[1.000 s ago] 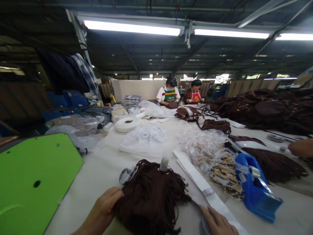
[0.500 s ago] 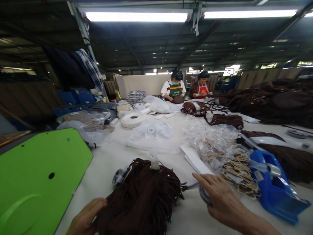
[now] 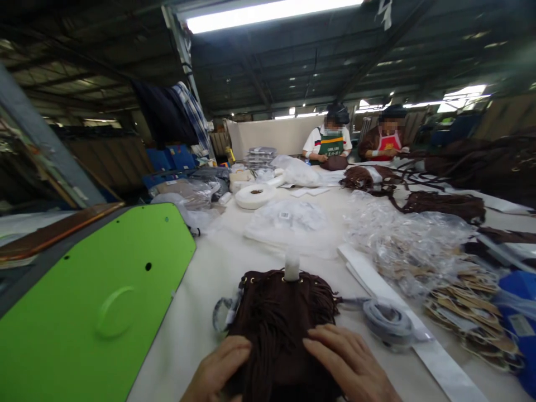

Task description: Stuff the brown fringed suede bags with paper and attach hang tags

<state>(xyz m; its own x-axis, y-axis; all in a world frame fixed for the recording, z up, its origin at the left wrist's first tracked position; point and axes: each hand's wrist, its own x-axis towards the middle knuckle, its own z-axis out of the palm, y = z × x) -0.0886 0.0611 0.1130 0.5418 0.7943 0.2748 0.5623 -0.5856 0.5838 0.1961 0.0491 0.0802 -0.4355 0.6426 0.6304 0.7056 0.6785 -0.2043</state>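
The fringed dark brown bag (image 3: 288, 321) stands on the worktop (image 3: 195, 318) at the lower centre of the view, directly in front of the person. Metal eyelets line its upper edge, and a white wrapped piece (image 3: 292, 266) projects upward at the middle of that edge.

Both hands contact the bag. The left hand (image 3: 220, 365) is at its lower left side, fingers bent and fingertips against the fringe; whether the thumb pinches the material cannot be determined. The right hand (image 3: 349, 354) lies against the right portion of the front, fingers extended and set close together.

A plastic-wrapped coil (image 3: 387, 322) rests just to the right of the bag, partly over a long white strip (image 3: 450, 368). A clear-wrapped ring (image 3: 221, 314) sits at the bag's left side.

Farther right are heaped clear plastic bags (image 3: 389, 237), a stack of tan tags (image 3: 471, 312) and, cut off by the picture edge, a blue dispenser (image 3: 520, 290). A green panel (image 3: 157, 240) occupies the left. Beyond the bag are a translucent white bag (image 3: 288, 223) and a white roll (image 3: 243, 197). Two co-workers (image 3: 330, 142) are positioned at the far end.
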